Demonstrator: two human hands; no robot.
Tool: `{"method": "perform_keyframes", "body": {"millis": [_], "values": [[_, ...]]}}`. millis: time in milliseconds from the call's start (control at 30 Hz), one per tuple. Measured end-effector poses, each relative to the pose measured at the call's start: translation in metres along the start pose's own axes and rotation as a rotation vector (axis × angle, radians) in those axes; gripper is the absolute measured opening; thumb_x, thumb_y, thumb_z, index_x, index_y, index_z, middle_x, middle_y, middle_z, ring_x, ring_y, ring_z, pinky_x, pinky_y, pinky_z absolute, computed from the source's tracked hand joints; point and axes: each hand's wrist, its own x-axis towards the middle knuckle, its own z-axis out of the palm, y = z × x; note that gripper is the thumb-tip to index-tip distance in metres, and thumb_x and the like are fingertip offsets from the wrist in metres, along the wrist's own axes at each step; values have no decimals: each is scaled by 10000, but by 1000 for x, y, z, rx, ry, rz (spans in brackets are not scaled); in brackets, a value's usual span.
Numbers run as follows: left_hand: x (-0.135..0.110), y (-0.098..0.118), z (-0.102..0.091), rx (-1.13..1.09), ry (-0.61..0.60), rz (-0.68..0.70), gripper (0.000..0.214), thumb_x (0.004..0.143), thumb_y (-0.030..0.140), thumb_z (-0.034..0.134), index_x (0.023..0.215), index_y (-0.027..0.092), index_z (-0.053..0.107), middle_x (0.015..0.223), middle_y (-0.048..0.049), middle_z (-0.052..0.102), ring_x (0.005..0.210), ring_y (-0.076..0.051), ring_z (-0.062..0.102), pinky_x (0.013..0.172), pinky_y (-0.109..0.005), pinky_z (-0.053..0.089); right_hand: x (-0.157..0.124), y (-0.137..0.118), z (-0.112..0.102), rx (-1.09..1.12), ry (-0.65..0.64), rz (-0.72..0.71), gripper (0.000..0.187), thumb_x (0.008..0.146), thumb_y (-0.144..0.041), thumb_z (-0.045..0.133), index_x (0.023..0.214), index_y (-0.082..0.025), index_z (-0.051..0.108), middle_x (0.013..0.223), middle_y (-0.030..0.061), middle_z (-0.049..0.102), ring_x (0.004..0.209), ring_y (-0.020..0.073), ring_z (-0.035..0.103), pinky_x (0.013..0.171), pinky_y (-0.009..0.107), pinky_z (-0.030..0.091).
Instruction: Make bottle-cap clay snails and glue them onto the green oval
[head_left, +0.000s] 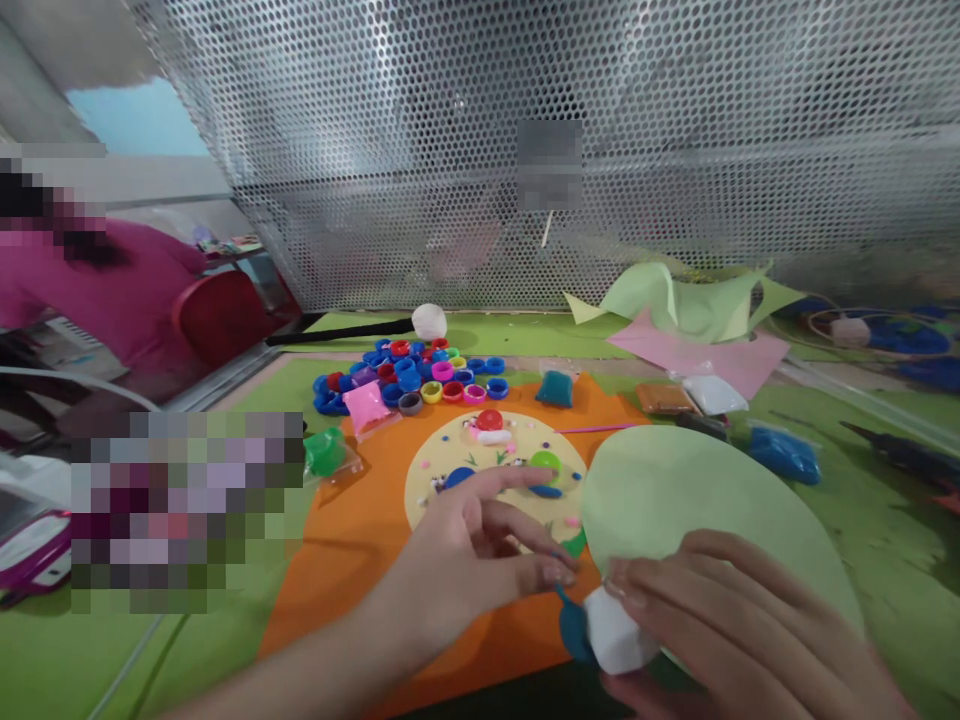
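Low in front of me, my right hand (727,620) is closed around a chunky white piece (616,632) whose exact kind I cannot make out. Against its left side sits a lump of teal modelling clay (574,630). A thin teal strand runs up from this lump to my left hand (480,550), whose thumb and a finger pinch it. Just behind my hands lies a round cream card (424,440) decorated with small coloured clay shapes and caps, partly covered by my left fingers. A pale green oval sheet (705,490) lies beside it, next to my right hand.
Orange paper (330,570) lies under the card. Many coloured bottle-cap rings (409,375) are heaped behind it. Bags of pink clay (367,405), green clay (326,452), teal clay (555,388) and blue clay (784,453) lie around. A glue gun (900,455) is at right; a person (127,270) is at left.
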Motion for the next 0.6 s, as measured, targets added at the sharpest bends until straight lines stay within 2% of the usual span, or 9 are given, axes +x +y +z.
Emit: {"method": "perform_keyframes", "body": {"millis": [100,267,433,500,600], "values": [[0,-1,-2,4,46,5,604,504,136,869,1035,163,581,562,64,665,615,-115,621,613,-220,455,1,0,0,86,-14,-16,131,948,-208,472,922,-158,590,790,-4,726,656,119,661,658,310,526],[0,0,0,-31,3,-34,543,660,264,807,1136,161,567,755,-30,755,697,-120,661,647,-215,462,2,-1,-1,83,-25,-3,122,944,-193,479,928,-155,594,804,-5,729,668,121,662,665,319,520],[-4,0,6,-88,-71,-30,573,677,323,793,1170,153,556,781,-49,761,664,-116,661,623,-210,461,1,-1,0,102,-54,-5,114,938,-195,483,938,-156,590,805,-2,724,648,126,654,644,331,518],[-5,-2,6,-92,-88,-25,541,699,300,780,1172,165,556,786,-46,761,675,-117,665,632,-213,460,0,-2,1,105,-68,-2,109,933,-192,490,952,-152,590,821,4,723,656,134,654,643,342,516],[-5,-7,2,-114,-92,-5,495,683,184,787,1132,180,579,720,-14,750,728,-132,678,695,-232,471,-2,-2,3,100,12,-23,110,929,-192,498,940,-143,596,800,-1,719,636,129,642,617,340,504]]}}
